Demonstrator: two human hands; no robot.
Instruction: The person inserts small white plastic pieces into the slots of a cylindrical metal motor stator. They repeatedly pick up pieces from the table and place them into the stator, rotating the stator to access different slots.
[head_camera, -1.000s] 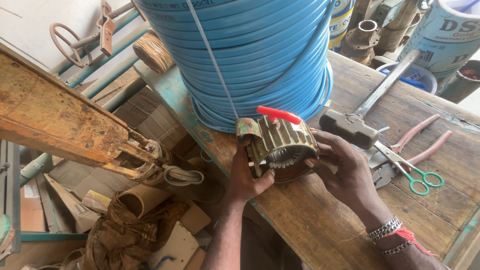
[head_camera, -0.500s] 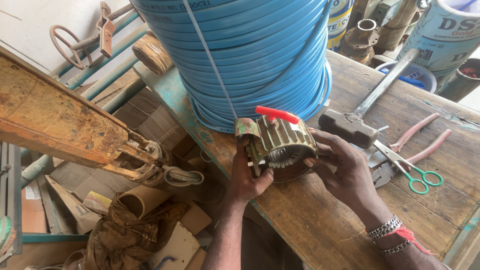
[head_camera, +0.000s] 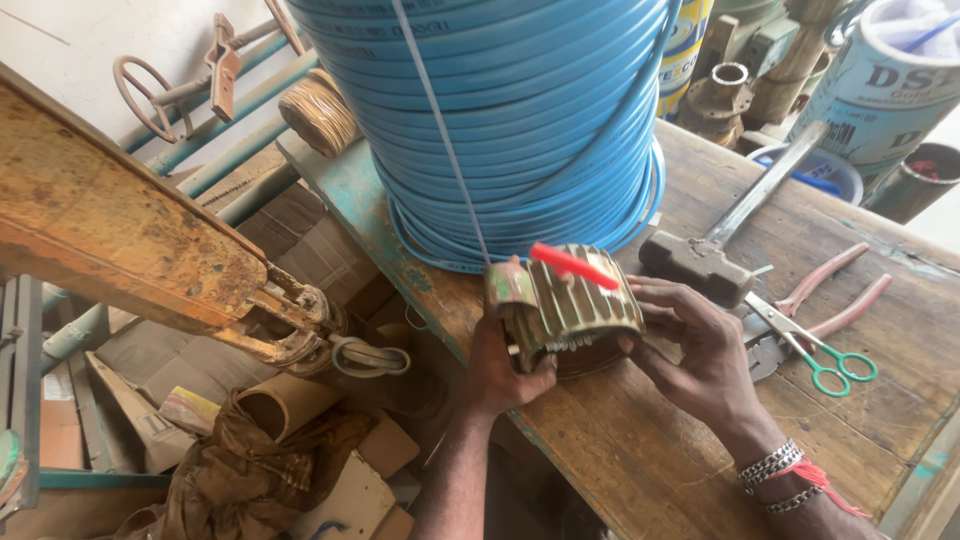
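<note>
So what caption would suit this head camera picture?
Both hands, left hand and right hand, hold a finned motor housing beside a blue hose coil.

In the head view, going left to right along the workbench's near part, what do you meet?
Left hand → ribbed metal motor housing → right hand → hammer head → green-handled scissors.
</note>
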